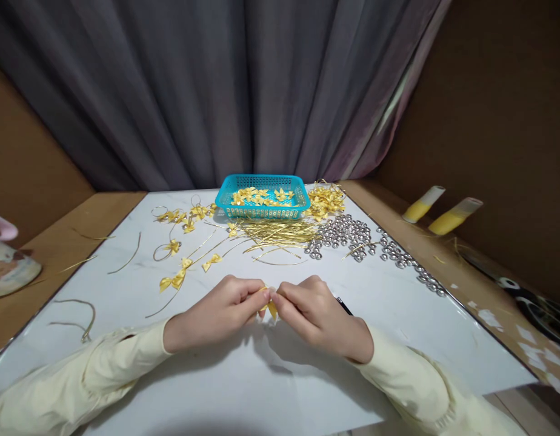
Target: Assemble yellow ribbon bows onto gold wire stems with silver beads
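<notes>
**Both hands pinched on one small gold bow, low centre of the tabletop**

Doing the step well, as a judgement: keep the pinch right at the bow's middle, fingertips close, wrists resting on the tabletop for steadiness; the piece is tiny and slippery satin, so a loose grip would likely let it twist or drop.

Left hand (219, 312): fingers curled in, thumb and forefinger closed on the small yellow satin ribbon bow (271, 307). Right hand (314, 315): same posture, fingertips meeting the left's at the bow. Hands together, touching at the tips, both clamped on the bow; only a bit of it shows below the fingers. A dark thin stick, maybe a pen (344, 306), pokes out just behind the right hand; whether it is held I cannot tell.

Ahead of the hands: a loose heap of thin gold wire strands (280, 233), beyond it a turquoise perforated plastic basket (262, 181) with more bows inside. Ahead-right: a spread of small silver round beads (348, 233). Ahead-left: finished yellow bows on gold wire loops (177, 242), scattered. Far right of the hands, off the white marble-look tabletop (262, 387): two yellow-and-white tubes (439, 212) lying down.
</notes>
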`<state>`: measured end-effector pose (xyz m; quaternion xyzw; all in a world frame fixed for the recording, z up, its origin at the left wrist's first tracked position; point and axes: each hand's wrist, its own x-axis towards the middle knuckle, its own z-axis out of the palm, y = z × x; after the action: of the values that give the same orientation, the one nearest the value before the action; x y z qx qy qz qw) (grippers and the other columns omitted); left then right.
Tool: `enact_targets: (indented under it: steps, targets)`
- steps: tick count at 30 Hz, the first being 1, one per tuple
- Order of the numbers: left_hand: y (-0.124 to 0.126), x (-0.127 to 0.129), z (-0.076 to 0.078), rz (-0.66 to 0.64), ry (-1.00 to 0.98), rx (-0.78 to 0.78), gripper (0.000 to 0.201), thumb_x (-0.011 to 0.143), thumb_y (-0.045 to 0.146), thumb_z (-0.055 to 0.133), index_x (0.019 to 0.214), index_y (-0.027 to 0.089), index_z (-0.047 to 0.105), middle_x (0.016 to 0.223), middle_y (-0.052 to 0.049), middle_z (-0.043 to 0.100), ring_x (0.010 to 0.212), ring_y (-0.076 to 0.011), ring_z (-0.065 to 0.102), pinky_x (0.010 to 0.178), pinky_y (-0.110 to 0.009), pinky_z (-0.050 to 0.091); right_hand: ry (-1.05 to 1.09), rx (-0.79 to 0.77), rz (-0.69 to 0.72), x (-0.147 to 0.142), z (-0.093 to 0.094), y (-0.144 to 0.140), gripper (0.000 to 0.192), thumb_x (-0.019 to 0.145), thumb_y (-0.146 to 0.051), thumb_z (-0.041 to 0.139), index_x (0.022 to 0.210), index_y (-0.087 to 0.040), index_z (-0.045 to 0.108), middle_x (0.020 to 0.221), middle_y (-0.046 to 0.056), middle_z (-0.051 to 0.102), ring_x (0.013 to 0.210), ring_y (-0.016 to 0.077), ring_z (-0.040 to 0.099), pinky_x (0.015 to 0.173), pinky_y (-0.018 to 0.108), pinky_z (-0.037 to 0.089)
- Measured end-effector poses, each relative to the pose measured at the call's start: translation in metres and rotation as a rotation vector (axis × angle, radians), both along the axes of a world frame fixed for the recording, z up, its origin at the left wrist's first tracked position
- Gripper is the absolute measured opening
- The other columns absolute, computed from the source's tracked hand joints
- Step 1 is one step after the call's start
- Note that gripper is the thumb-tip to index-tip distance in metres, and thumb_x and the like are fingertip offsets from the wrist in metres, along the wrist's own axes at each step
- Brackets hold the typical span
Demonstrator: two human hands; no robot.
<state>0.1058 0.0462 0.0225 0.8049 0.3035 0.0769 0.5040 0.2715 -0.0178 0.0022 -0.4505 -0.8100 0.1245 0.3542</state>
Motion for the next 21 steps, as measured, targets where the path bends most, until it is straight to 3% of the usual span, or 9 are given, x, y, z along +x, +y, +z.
enact_targets:
  steps: [4,12,21]
  targets:
    - [0.0,0.0,0.0,0.004,-0.074,-0.112,0.038,0.09,0.039,0.036,0.058,0.018,0.037,0.049,0.008,0.034,0.045,-0.0072,0.027,0.044,-0.021,0.024,-0.051,0.115,-0.027,-0.002,-0.002,-0.002,0.027,0.088,-0.015,0.033,0.062,-0.018,0.04,0.049,-0.006,0.028,0.041,0.0077,0.022,0.045,0.023,0.019]
    - [0.001,0.0,-0.003,0.006,-0.118,-0.083,0.039,0.088,0.039,0.04,0.056,0.017,0.038,0.049,0.007,0.035,0.045,-0.0064,0.027,0.044,-0.022,0.022,-0.181,0.242,-0.065,-0.006,-0.004,-0.004,0.029,0.089,-0.014,0.032,0.062,-0.018,0.04,0.047,-0.007,0.028,0.04,0.0086,0.021,0.044,0.025,0.018]
    - [0.007,0.001,-0.011,-0.002,-0.184,-0.495,0.037,0.084,0.044,0.047,0.06,0.018,0.038,0.041,0.011,0.025,0.039,-0.0053,0.017,0.041,-0.022,0.016,-0.172,0.277,-0.069,-0.007,-0.006,-0.006,0.028,0.087,-0.012,0.033,0.06,-0.02,0.038,0.045,-0.006,0.03,0.038,0.0095,0.022,0.044,0.026,0.019]
